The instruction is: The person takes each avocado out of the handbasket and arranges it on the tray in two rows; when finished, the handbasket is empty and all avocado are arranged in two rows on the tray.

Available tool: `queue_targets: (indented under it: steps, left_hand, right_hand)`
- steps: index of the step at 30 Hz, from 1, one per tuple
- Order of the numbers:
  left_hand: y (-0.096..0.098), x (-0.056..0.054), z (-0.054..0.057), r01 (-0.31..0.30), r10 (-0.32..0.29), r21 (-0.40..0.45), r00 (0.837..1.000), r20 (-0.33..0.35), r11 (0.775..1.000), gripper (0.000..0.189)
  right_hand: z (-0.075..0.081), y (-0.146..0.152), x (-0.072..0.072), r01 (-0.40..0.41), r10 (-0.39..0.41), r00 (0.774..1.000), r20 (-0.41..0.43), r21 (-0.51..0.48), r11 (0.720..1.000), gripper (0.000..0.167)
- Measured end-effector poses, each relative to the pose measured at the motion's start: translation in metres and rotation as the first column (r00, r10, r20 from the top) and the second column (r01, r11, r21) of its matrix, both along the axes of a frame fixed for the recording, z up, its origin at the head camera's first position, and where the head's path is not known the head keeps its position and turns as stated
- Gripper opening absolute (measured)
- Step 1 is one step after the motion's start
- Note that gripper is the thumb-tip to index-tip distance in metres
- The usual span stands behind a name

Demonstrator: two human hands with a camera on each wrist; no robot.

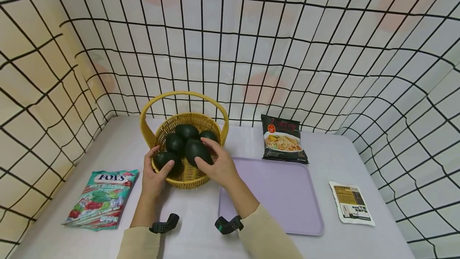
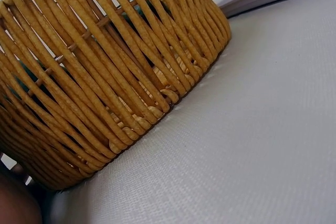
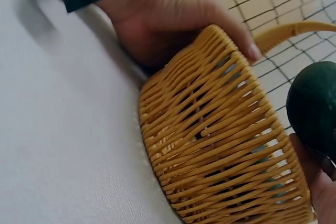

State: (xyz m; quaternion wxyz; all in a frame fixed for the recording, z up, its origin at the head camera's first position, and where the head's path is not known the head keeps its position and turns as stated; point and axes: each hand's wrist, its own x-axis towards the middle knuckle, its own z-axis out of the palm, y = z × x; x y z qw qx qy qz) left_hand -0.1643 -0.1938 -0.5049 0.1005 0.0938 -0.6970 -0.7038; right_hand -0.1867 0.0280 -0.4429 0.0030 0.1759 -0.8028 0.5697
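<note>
A yellow wicker basket point(image 1: 188, 181) with a tall arched handle holds several dark green avocados point(image 1: 175, 143). My left hand point(image 1: 152, 173) grips the basket's left side; in the right wrist view its thumb point(image 3: 252, 51) lies over the rim. Between the thumb and fingers of my right hand point(image 1: 221, 165) is one avocado point(image 1: 196, 152), near the basket's right rim. That avocado point(image 3: 315, 108) shows above the rim in the right wrist view. The left wrist view is filled mostly by the basket's woven side point(image 2: 121, 61).
A lilac tray point(image 1: 276, 195) lies right of the basket. Behind it is a black noodle packet point(image 1: 284, 141), and farther right a small white-and-brown pouch point(image 1: 351, 204). A mint candy bag point(image 1: 102, 201) lies at the left. Black wire mesh point(image 1: 230, 33) encloses the table's back and sides.
</note>
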Motion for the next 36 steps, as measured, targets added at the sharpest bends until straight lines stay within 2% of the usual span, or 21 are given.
queue_targets:
  steps: [6,12,17,21,25,28,30,33,36]
  left_hand:
    - [0.000,0.000,0.001,-0.008,0.008,-0.011,1.000,0.005,1.000,0.074]
    - [0.000,-0.001,0.002,-0.010,0.011,-0.022,1.000,0.013,1.000,0.074]
    - [0.000,0.000,0.001,-0.011,0.011,-0.021,1.000,0.018,1.000,0.074]
    - [0.000,0.000,0.001,-0.008,0.008,-0.019,0.999,0.032,1.000,0.075]
    - [-0.001,-0.001,0.001,-0.004,0.005,-0.016,0.999,0.032,1.000,0.076]
    - [-0.001,-0.002,0.001,-0.004,0.004,-0.012,1.000,0.026,1.000,0.075]
    - [0.000,-0.002,0.001,-0.005,0.005,-0.006,1.000,0.023,1.000,0.075]
    - [0.000,-0.001,0.001,-0.010,0.010,-0.004,1.000,0.019,1.000,0.074]
    - [0.001,-0.001,0.000,-0.014,0.014,-0.007,1.000,0.017,1.000,0.074]
  right_hand:
    - [0.002,0.015,0.010,0.053,-0.054,0.999,-0.003,-0.105,0.993,0.061]
    - [0.006,0.036,0.015,0.094,-0.097,0.995,-0.014,-0.140,0.986,0.063]
    - [0.005,0.051,0.016,0.145,-0.146,0.989,0.011,-0.174,0.974,0.064]
    - [0.000,0.060,0.016,0.216,-0.215,0.976,0.029,-0.209,0.954,0.064]
    - [-0.009,0.066,0.012,0.311,-0.315,0.949,0.023,-0.239,0.920,0.065]
    - [-0.016,0.069,0.008,0.385,-0.385,0.922,0.045,-0.220,0.896,0.065]
    - [-0.023,0.070,0.006,0.423,-0.416,0.906,0.076,-0.170,0.890,0.064]
    - [-0.033,0.069,0.003,0.447,-0.436,0.892,0.122,-0.086,0.890,0.065]
    - [-0.041,0.067,0.001,0.449,-0.443,0.887,0.130,-0.021,0.893,0.063]
